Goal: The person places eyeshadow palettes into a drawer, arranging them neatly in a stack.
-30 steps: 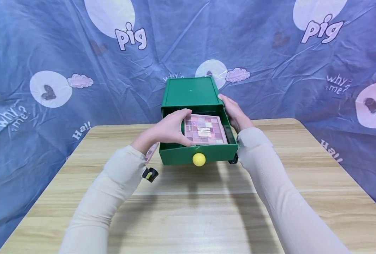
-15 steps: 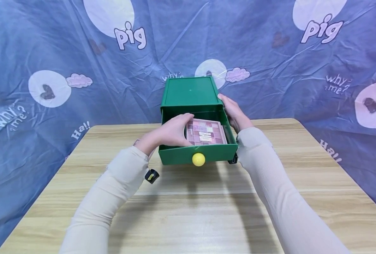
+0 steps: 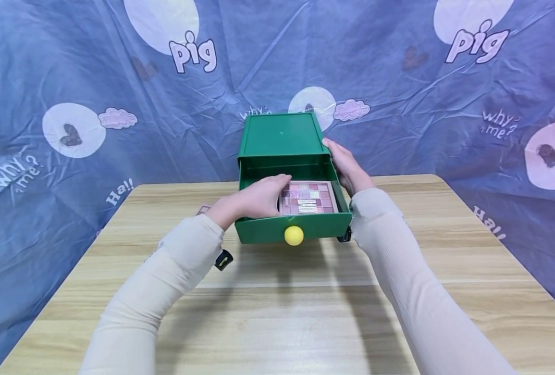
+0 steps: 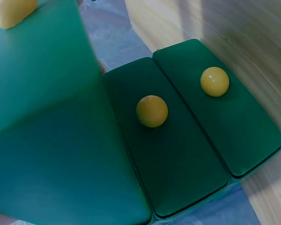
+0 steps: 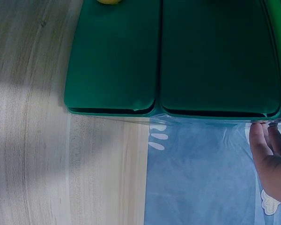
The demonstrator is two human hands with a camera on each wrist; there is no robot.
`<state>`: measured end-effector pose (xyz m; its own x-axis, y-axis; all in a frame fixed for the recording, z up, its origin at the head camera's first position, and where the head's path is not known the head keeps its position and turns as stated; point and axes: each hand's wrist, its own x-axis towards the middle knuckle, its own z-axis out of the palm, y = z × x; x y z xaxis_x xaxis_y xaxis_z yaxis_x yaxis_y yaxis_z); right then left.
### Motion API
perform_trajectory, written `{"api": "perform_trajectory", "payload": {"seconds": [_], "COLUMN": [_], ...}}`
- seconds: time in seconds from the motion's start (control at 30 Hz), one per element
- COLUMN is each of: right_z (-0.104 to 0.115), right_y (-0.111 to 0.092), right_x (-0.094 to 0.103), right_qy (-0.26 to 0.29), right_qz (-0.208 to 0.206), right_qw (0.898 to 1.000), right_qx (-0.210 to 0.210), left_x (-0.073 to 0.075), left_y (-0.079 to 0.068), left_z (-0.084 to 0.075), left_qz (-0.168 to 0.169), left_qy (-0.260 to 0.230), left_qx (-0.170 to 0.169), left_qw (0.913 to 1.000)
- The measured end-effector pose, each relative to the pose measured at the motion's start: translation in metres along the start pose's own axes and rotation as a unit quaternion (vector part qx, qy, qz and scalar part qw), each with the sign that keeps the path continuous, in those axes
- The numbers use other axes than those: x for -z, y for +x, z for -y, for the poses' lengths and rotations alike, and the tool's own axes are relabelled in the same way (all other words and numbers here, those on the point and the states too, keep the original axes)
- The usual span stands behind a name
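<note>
A green drawer cabinet (image 3: 282,135) stands at the back of the table with its top drawer (image 3: 258,230) pulled out. An eyeshadow palette (image 3: 311,198) with a pink grid lid lies inside, low behind the drawer front. My left hand (image 3: 264,198) reaches in over the drawer's left side and holds the palette's left edge between thumb and fingers; part of the palette is hidden by it. On the cabinet's right side, my right hand (image 3: 347,165) rests with extended fingers against the wall; its fingers (image 5: 260,145) also show beside the cabinet in the right wrist view.
Below the pulled-out drawer, two closed drawers with yellow knobs (image 4: 152,111) show in the left wrist view. Another pink palette (image 3: 203,209) lies on the wooden table (image 3: 277,323), partly behind my left wrist. A blue printed cloth (image 3: 380,62) hangs behind the table.
My left hand has moved slightly right and down into the drawer with the palette, which now lies lower and straighter there. My right hand stays on the cabinet's side.
</note>
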<state>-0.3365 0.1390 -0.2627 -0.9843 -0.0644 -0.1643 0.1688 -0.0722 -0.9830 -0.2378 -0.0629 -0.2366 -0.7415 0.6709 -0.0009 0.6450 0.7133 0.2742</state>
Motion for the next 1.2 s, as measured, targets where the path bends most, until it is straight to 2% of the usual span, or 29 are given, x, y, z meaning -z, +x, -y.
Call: {"api": "perform_trajectory", "payload": {"seconds": [0.17, 0.63, 1.0, 1.2], "right_z": [0.0, -0.001, 0.0, -0.001], "right_y": [-0.002, 0.0, 0.0, -0.001], "right_x": [0.0, 0.0, -0.001, 0.0], "right_qy": [0.003, 0.0, 0.0, -0.001], "right_qz": [-0.005, -0.006, -0.009, -0.009], "right_qw": [1.0, 1.0, 1.0, 1.0], "right_qx": [-0.004, -0.004, -0.002, -0.008], "left_x": [-0.001, 0.001, 0.006, 0.01], "left_y": [0.0, -0.001, -0.004, -0.006], "left_z": [-0.001, -0.004, -0.001, -0.002], "left_qz": [0.014, 0.048, 0.054, 0.054], "left_qy": [0.014, 0.016, -0.004, -0.006], "left_qx": [0.01, 0.034, 0.02, 0.03], "left_qw": [0.9998, 0.9982, 0.9983, 0.9981]}}
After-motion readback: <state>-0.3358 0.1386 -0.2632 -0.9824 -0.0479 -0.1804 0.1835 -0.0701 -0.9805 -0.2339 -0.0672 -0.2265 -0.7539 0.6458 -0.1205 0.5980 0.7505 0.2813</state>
